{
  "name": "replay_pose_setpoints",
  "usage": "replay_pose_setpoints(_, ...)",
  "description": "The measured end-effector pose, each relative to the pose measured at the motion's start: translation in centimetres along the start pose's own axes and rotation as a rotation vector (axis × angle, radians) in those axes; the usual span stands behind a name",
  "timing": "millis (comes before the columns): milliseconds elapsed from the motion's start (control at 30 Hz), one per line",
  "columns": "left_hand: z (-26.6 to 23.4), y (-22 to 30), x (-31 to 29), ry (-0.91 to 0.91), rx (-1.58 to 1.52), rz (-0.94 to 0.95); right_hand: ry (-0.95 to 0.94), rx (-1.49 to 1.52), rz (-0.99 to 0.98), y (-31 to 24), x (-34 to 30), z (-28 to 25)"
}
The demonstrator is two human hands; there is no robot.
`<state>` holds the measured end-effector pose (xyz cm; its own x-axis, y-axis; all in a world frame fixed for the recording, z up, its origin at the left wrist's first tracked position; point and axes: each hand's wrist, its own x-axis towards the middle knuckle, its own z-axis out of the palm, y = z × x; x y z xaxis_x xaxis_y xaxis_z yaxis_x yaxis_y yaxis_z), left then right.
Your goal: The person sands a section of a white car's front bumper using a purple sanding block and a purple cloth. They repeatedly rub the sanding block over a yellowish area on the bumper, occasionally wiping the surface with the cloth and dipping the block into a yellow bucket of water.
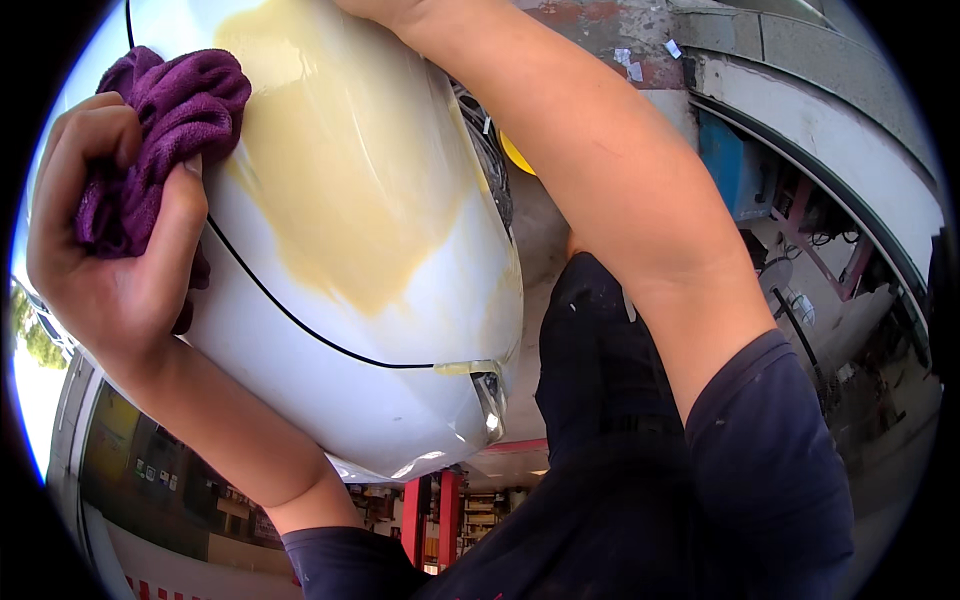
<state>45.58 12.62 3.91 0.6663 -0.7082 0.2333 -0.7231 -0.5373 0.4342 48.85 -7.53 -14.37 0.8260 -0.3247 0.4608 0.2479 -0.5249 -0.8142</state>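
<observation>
A purple cloth (190, 105) is bunched up in my left hand (105, 285), fingers and thumb curled round it. That hand is at the left, over a white car body panel (300, 375); whether the cloth presses on the panel I cannot tell. A smooth beige-yellow patch (350, 210), like body filler, covers much of the panel's middle. A dark seam curves below the patch to a bit of yellowish tape (465, 368) at the corner. My right arm reaches across to the far edge. Only the base of my right hand (385, 8) shows there; its fingers are out of view.
Dark crinkled plastic (488, 150) and a yellow round thing (516, 155) sit beside the panel's right side. Farther right are a blue box (735, 165) and a dark cluttered area. Paper scraps (634, 70) lie on the ground. Red posts (450, 515) and loaded shelves stand below.
</observation>
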Motion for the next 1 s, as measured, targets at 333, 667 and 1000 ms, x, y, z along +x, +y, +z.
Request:
replay_pose_setpoints(333,-0.4,0.1,-1.2,-0.040,0.018,-0.063,-0.091,0.128,0.062,-1.8,-7.4,-1.8)
replay_pose_setpoints(667,-1.7,0.3,-1.7,-0.132,0.051,-0.142,-0.156,0.080,0.085,-5.1,-13.1,-6.6)
replay_pose_setpoints(1000,-1.4,-1.1,-2.2,-0.099,0.073,-0.070,-0.236,0.078,0.186,-6.1,-15.9,-8.9)
